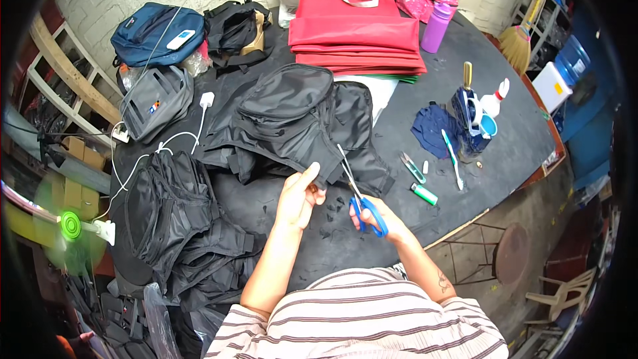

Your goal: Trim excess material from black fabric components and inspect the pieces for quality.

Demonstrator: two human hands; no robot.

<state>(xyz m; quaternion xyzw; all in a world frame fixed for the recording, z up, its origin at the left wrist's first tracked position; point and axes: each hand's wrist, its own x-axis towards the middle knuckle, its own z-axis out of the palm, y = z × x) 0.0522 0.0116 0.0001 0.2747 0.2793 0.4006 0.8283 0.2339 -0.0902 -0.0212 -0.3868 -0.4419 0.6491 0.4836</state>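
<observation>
Bag [284, 98] — black, creased, round-topped — lies slumped across the dark table [518, 119].

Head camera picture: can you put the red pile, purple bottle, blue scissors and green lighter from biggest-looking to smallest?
1. Red pile
2. Purple bottle and blue scissors, unsure: scissors look longer, bottle thicker
3. Green lighter
</observation>
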